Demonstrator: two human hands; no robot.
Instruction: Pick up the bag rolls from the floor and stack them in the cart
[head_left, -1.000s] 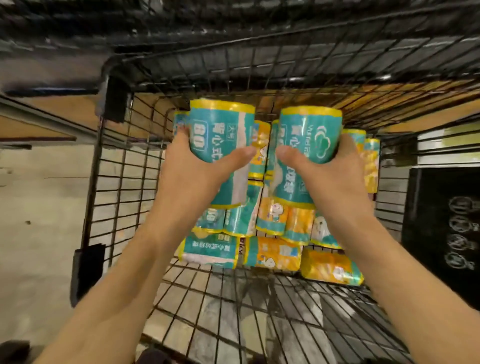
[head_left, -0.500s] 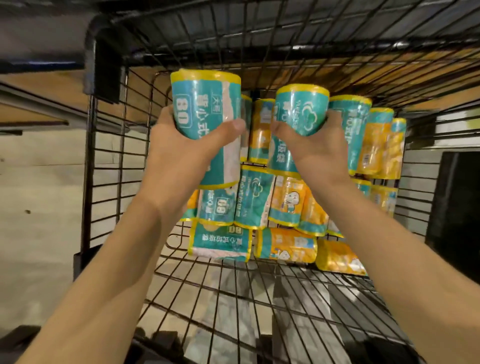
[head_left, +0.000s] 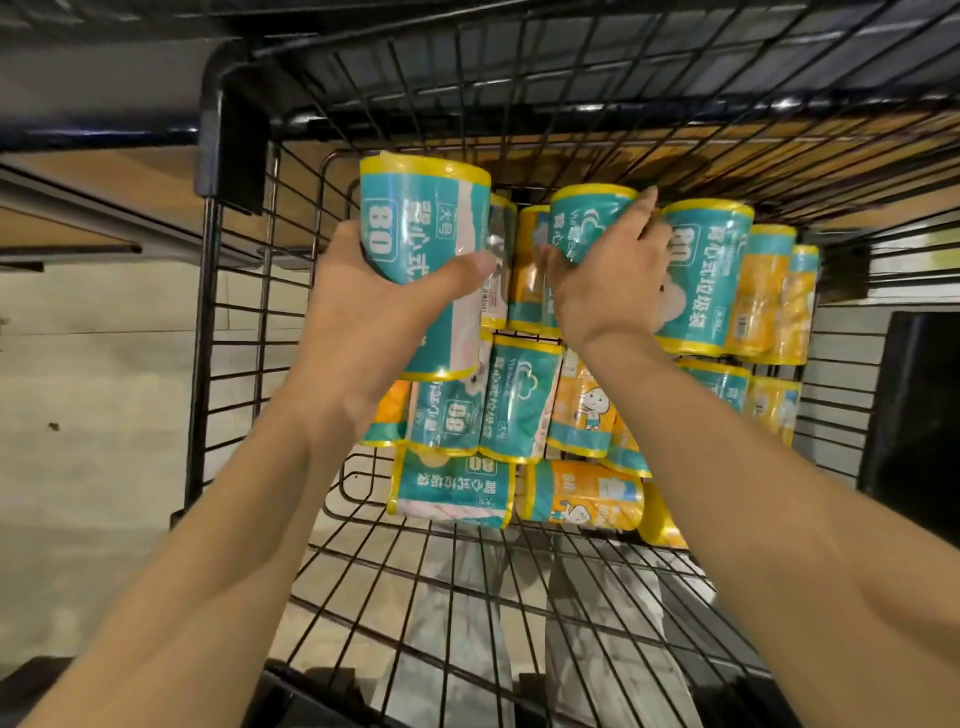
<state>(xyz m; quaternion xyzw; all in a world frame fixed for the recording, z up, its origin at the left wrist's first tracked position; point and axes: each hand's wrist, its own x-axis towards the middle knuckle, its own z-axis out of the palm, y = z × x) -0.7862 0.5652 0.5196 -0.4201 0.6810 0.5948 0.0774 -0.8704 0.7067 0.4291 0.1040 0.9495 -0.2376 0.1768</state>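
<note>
L hand (head_left: 363, 317) grips teal roll (head_left: 423, 249), R hand (head_left: 608, 280) grips another (head_left: 587, 213)

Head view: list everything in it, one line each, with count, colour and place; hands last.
Cart: one, black wire mesh, fills the middle of the view.
Stacked rolls: more than a dozen, exact count unclear, teal and orange with yellow ends, piled in rows against the cart's far wall.
Left-held roll: one, teal with a white 80, at the stack's top left.
Right-held roll: one, teal, in the top row, partly hidden by fingers.
Floor: one, pale grey, left of and below the cart.
Dark panel: one, black, right edge.
Left hand: grips the left-held roll.
Right hand: grips the right-held roll.
</note>
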